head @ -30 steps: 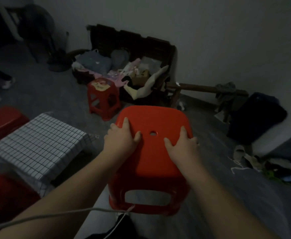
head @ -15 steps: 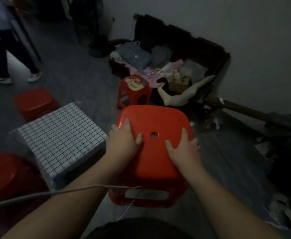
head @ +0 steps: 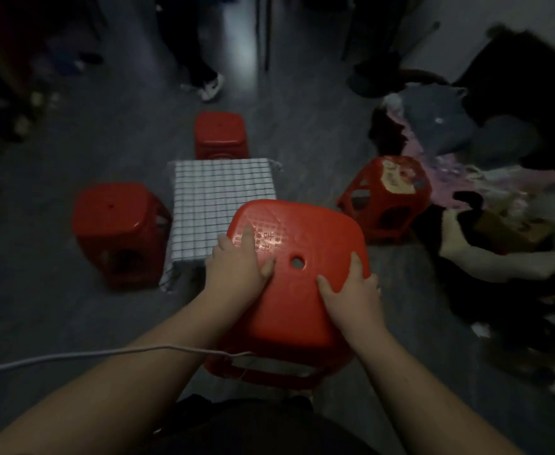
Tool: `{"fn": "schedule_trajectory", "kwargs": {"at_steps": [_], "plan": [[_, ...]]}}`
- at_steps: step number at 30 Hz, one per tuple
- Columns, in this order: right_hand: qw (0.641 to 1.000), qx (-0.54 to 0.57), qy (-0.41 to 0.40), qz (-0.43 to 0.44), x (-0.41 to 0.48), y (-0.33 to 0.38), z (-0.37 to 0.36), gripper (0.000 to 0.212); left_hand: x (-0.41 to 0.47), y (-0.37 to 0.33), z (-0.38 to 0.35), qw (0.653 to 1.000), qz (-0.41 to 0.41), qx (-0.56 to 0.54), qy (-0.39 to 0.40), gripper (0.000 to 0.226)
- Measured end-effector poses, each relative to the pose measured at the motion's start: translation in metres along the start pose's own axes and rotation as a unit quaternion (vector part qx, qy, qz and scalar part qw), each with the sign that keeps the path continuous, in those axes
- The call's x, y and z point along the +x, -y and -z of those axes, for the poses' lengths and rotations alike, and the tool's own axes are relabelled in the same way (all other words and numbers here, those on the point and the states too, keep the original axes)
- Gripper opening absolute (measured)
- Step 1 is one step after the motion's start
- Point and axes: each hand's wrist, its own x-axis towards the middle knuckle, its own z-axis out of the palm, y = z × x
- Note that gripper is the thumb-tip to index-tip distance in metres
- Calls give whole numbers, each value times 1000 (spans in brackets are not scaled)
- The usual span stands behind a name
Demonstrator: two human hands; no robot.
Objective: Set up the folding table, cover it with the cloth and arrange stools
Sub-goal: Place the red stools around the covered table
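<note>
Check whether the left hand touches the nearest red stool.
Touching. The head view shows the left hand gripping the red stool at its seat edge, thumb pressed on top.

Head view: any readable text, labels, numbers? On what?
"吉祥" (likely; faint, moulded): seat of the held red stool, beside the left hand.
Small moulded marks around those characters: too small to read.
Sticker on top of the right-hand stool: a picture label, too blurred to read.
Nothing else legible; no numbers or brands show.
</note>
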Motion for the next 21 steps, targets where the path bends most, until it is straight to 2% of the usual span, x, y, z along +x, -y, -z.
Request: {"fn": "schedule_trajectory", "kwargs": {"at_steps": [5,11,16,21], "plan": [[996,2,58,70,41,-6,-14,92,0,-6,-15,995,100,-9,-9,82],[986,-15,125,108,69,-16,-56,96,10,21,-55,980,165,-106,35,92],[980,-10,166,109,90,-33,-123,94,23,60,-117,967,207,-128,76,101],[978,-2,181,106,108,-58,-221,89,44,116,-203,958,226,-150,88,101]]}}
